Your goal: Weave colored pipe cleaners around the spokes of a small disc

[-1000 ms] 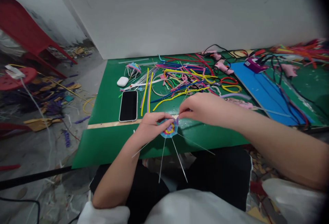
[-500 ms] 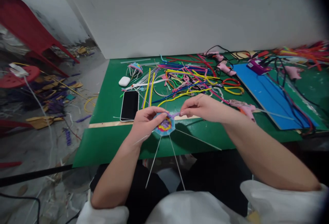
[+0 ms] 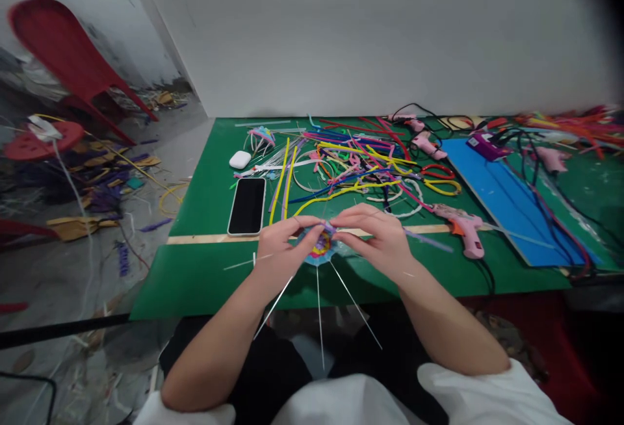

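A small round woven disc (image 3: 319, 257), with blue, yellow, red and purple rings, is held over the near part of the table. Thin pale spokes (image 3: 320, 318) stick out from it toward my lap and to the sides. My left hand (image 3: 283, 243) is closed on the disc's left edge, thumb on its face. At the upper right edge, my right hand (image 3: 375, 238) pinches a purple pipe cleaner (image 3: 429, 241), whose loose end trails out to the right beyond the hand. Fingers cover the disc's top, so how the strand lies there is hidden.
A phone (image 3: 247, 206) and a white earbud case (image 3: 240, 160) lie to the left. Behind my hands is a pile of pipe cleaners (image 3: 355, 158). Scissors (image 3: 441, 186), a pink glue gun (image 3: 468, 230) and a blue board (image 3: 502, 197) with cables are at the right.
My right hand has moved in from the right and now meets the disc beside my left hand. The disc has turned, its spokes pointing differently. The purple strand's end now shows at right.
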A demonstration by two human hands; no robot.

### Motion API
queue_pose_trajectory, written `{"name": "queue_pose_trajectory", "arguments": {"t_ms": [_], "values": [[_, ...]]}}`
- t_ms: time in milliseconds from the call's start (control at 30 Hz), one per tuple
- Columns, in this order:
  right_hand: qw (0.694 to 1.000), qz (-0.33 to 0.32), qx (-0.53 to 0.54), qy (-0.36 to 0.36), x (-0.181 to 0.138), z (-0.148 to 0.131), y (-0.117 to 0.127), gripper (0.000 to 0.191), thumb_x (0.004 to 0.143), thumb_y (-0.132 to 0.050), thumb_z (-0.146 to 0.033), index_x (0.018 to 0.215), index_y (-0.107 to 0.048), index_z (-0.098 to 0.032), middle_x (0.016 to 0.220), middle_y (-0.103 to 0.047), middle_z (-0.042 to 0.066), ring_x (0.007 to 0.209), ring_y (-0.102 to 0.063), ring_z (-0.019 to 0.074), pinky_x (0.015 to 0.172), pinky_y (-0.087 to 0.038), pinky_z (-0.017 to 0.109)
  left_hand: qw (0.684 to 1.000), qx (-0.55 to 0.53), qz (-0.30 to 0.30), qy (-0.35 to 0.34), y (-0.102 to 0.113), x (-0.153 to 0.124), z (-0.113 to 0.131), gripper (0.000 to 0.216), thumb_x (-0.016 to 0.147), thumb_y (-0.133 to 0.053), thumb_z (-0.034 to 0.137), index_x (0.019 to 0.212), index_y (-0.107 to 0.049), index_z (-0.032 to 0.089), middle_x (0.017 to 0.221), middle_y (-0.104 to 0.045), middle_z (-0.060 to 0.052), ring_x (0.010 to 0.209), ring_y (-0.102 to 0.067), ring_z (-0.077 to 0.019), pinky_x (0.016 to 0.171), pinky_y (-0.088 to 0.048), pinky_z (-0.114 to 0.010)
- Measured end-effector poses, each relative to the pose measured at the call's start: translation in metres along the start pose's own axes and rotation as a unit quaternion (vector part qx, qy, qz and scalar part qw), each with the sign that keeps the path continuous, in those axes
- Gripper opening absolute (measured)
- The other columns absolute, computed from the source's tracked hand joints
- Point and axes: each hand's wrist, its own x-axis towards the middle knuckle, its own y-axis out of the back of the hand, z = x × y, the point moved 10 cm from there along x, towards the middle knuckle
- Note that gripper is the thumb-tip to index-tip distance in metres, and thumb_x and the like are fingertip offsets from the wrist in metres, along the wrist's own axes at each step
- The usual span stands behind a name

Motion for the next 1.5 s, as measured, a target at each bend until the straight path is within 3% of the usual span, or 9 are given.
{"name": "queue_pose_trajectory", "arguments": {"t_ms": [200,433,700,800,900,967,1133,1500], "values": [[0.999,0.023,0.026,-0.019,0.000,0.000,0.007,0.008,0.075,-0.066,-0.016,0.082,-0.068,-0.020,0.075,-0.069,0.004,0.074,-0.064,0.0151,0.066,-0.053,0.028,0.989,0.063,0.070,-0.113,0.005,-0.009,0.023,0.013,0.075,-0.063,0.016,0.086,-0.069,0.020,0.081,-0.072,0.000,0.072,-0.067,-0.0113,0.072,-0.053,-0.020],[0.998,0.013,0.054,-0.014,-0.004,0.005,0.008,0.007,0.076,-0.065,-0.014,0.080,-0.067,-0.018,0.074,-0.070,0.005,0.072,-0.063,0.0148,0.064,-0.053,0.027,0.979,0.077,0.072,-0.177,-0.003,-0.015,0.034,0.018,0.073,-0.064,0.009,0.088,-0.068,0.019,0.082,-0.073,0.000,0.073,-0.067,-0.0115,0.071,-0.053,-0.021],[0.995,-0.013,0.075,-0.063,-0.008,0.024,0.004,0.003,0.077,-0.064,-0.017,0.077,-0.066,-0.019,0.075,-0.068,0.004,0.069,-0.062,0.0132,0.061,-0.050,0.025,0.991,0.058,0.093,-0.080,-0.011,-0.014,0.009,0.013,0.075,-0.063,0.016,0.086,-0.069,0.020,0.082,-0.073,0.000,0.073,-0.067,-0.0112,0.073,-0.054,-0.021],[0.993,-0.016,0.086,-0.081,-0.009,0.032,0.003,0.003,0.077,-0.063,-0.018,0.075,-0.065,-0.019,0.074,-0.067,0.003,0.068,-0.061,0.0126,0.057,-0.049,0.024,0.999,-0.007,0.028,0.022,-0.021,-0.008,-0.013,0.020,0.075,-0.064,0.024,0.094,-0.069,0.020,0.092,-0.072,-0.003,0.080,-0.067,-0.0141,0.075,-0.054,-0.023],[0.991,-0.009,0.083,-0.104,-0.011,0.040,0.004,0.004,0.078,-0.063,-0.020,0.076,-0.065,-0.019,0.075,-0.067,0.003,0.066,-0.060,0.0121,0.051,-0.046,0.022,0.987,-0.096,-0.065,0.108,-0.037,-0.007,-0.027,0.027,0.075,-0.064,0.030,0.099,-0.067,0.020,0.098,-0.071,-0.004,0.084,-0.067,-0.0160,0.074,-0.055,-0.023],[0.991,-0.017,0.078,-0.105,-0.011,0.041,0.001,0.005,0.078,-0.063,-0.021,0.076,-0.066,-0.019,0.075,-0.067,0.003,0.067,-0.060,0.0123,0.050,-0.046,0.022,0.979,-0.134,-0.076,0.135,-0.038,-0.006,-0.030,0.026,0.076,-0.063,0.031,0.099,-0.067,0.020,0.097,-0.071,-0.004,0.082,-0.067,-0.0157,0.072,-0.056,-0.022],[0.995,-0.022,0.063,-0.079,-0.012,0.037,-0.003,0.005,0.079,-0.062,-0.021,0.078,-0.066,-0.018,0.076,-0.068,0.004,0.069,-0.061,0.0125,0.055,-0.047,0.022,0.983,-0.119,-0.005,0.140,-0.026,-0.003,-0.035,0.018,0.074,-0.065,0.029,0.087,-0.070,0.018,0.086,-0.072,-0.004,0.070,-0.067,-0.0132,0.066,-0.056,-0.020],[0.988,-0.053,0.092,-0.115,-0.014,0.045,-0.012,0.010,0.080,-0.060,-0.023,0.076,-0.066,-0.017,0.073,-0.067,0.004,0.063,-0.057,0.0116,0.051,-0.044,0.022,0.994,-0.024,0.028,0.105,-0.025,-0.010,-0.037,0.017,0.074,-0.065,0.029,0.086,-0.071,0.019,0.086,-0.071,-0.005,0.075,-0.066,-0.0156,0.070,-0.055,-0.025]]}}
